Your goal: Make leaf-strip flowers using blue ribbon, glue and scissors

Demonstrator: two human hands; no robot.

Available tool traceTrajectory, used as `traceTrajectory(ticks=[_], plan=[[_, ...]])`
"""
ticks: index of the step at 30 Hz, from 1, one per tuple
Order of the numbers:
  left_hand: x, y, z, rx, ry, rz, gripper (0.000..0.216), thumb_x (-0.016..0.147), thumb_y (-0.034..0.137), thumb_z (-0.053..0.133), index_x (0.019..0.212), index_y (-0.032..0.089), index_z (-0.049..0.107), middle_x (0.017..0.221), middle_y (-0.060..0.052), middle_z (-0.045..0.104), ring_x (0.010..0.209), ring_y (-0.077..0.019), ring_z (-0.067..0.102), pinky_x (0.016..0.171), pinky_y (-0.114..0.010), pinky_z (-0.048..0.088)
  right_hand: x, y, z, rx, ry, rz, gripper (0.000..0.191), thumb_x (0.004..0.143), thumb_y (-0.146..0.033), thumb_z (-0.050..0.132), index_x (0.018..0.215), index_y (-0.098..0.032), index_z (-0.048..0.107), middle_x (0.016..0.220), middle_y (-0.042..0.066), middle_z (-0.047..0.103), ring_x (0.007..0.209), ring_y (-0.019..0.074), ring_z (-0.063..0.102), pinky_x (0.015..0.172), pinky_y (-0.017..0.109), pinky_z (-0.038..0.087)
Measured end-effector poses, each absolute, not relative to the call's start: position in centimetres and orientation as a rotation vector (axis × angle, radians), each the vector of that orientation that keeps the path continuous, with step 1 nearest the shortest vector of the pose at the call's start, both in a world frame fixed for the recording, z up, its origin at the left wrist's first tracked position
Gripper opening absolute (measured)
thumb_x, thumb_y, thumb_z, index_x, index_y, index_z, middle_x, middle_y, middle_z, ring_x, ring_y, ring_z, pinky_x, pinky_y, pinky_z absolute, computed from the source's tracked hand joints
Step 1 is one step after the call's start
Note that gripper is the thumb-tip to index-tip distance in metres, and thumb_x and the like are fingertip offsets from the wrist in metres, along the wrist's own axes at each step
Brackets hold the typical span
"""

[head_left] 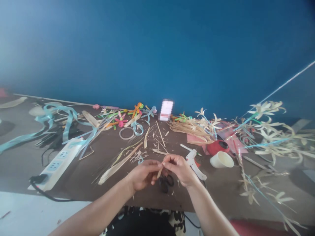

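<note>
A short, pale strip of dried husk (pixel 159 172) is pinched between the fingertips of both hands, low over the table. My left hand (pixel 144 174) holds it from the left side with thumb and fingers closed. From the right, my right hand (pixel 180 167) meets it at the top, its thumb and fingers pressed together. Just below the hands lie scissors with black handles (pixel 164 184); their blades are hidden. Beside my right hand rests a white glue gun (pixel 194 162). Long dried husk strips (pixel 120 165) and thin scraps lie left of and beyond my hands.
A white power strip (pixel 59 162) with a black cable stands at left, near pale blue ribbon (pixel 70 119). At right are a white cup (pixel 221 160), a red round object (pixel 216 147) and husk flowers on stems (pixel 270 147). A phone (pixel 166 109) leans against the blue wall (pixel 157 49).
</note>
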State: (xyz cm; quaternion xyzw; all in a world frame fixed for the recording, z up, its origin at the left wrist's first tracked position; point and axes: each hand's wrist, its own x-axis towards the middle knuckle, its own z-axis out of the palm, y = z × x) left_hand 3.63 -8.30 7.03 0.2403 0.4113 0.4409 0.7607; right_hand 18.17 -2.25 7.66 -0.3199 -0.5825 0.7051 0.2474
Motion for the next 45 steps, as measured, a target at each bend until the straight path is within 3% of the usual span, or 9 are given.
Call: traceTrajectory(ticks=[4,10,16,19,23,28,31,35,45], plan=[[3.4,-8.2,7.1,0.943,1.262,1.003,0.018,0.064,0.031,0.060,0.066,0.013,0.062,0.048,0.003,0.051,0.041,-0.0059,0.037,0.041,-0.019,0.028,18.0,-2.3,7.0,-0.990,-1.676,1.754,0.016,0.069,-0.029,0.059,0.061,-0.015,0.055,0.052,-0.005,0.051,0.046,0.0065,0.040,0.045,0.018,0.031],[3.3,-8.6,6.0,0.999,1.319,0.975,0.022,0.067,0.032,0.058,0.059,0.012,0.060,0.049,0.001,0.053,0.044,-0.0062,0.037,0.043,-0.020,0.025,19.2,-1.1,6.4,-1.146,-1.542,1.455,0.020,0.075,-0.034,0.050,0.066,-0.017,0.052,0.045,-0.007,0.040,0.041,0.0071,0.036,0.042,0.019,0.029],[2.7,-9.1,5.4,0.715,1.233,1.070,0.021,0.067,0.033,0.059,0.070,0.012,0.058,0.057,0.000,0.054,0.043,-0.0039,0.031,0.040,-0.019,0.016,20.7,-3.4,4.2,-1.365,-2.384,0.987,0.008,0.069,-0.027,0.054,0.071,-0.019,0.057,0.061,0.000,0.058,0.057,0.0146,0.053,0.055,0.024,0.034],[2.6,-9.1,5.7,0.714,1.225,1.103,0.022,0.069,0.032,0.058,0.077,0.012,0.059,0.060,-0.001,0.054,0.043,-0.0034,0.030,0.040,-0.018,0.016,20.5,-5.5,3.2,-1.539,-2.608,0.619,0.019,0.066,-0.024,0.057,0.084,-0.020,0.055,0.074,0.003,0.061,0.066,0.0194,0.057,0.058,0.026,0.035],[2.6,-9.2,5.7,0.714,1.246,1.120,0.022,0.070,0.032,0.058,0.078,0.012,0.059,0.061,-0.001,0.054,0.044,-0.0037,0.031,0.040,-0.018,0.017,20.0,-6.7,3.1,-1.583,-2.762,0.448,0.022,0.066,-0.026,0.056,0.087,-0.018,0.054,0.079,0.008,0.061,0.069,0.0233,0.058,0.057,0.028,0.036],[2.4,-9.3,5.8,0.698,1.271,1.104,0.021,0.069,0.031,0.058,0.076,0.012,0.059,0.059,-0.001,0.054,0.044,-0.0035,0.030,0.040,-0.018,0.016,21.0,-6.0,3.3,-1.615,-2.714,0.612,0.009,0.065,-0.020,0.054,0.073,-0.018,0.056,0.068,0.006,0.061,0.063,0.0213,0.057,0.055,0.027,0.034],[2.2,-9.3,6.0,0.688,1.296,1.084,0.020,0.068,0.031,0.059,0.075,0.012,0.058,0.059,-0.001,0.055,0.045,-0.0037,0.031,0.041,-0.018,0.018,22.5,-5.0,3.6,-1.476,-2.472,1.075,0.004,0.068,-0.022,0.052,0.070,-0.019,0.052,0.061,0.001,0.057,0.057,0.0146,0.052,0.052,0.023,0.033],[2.0,-9.3,6.0,0.672,1.295,1.047,0.018,0.067,0.030,0.059,0.074,0.013,0.058,0.059,0.000,0.056,0.045,-0.0039,0.031,0.042,-0.018,0.017,24.0,-4.1,4.1,-1.245,-2.121,1.619,0.014,0.070,-0.028,0.054,0.068,-0.017,0.045,0.056,-0.004,0.048,0.051,0.0087,0.042,0.047,0.018,0.030],[2.4,-9.1,6.4,0.707,1.323,0.948,0.014,0.065,0.026,0.059,0.072,0.014,0.057,0.055,0.001,0.056,0.044,-0.0049,0.035,0.044,-0.018,0.021,23.6,-4.0,6.6,-1.150,-2.249,1.583,0.032,0.056,-0.038,0.069,0.066,-0.017,0.047,0.055,-0.007,0.037,0.053,0.0069,0.030,0.044,0.017,0.022]])
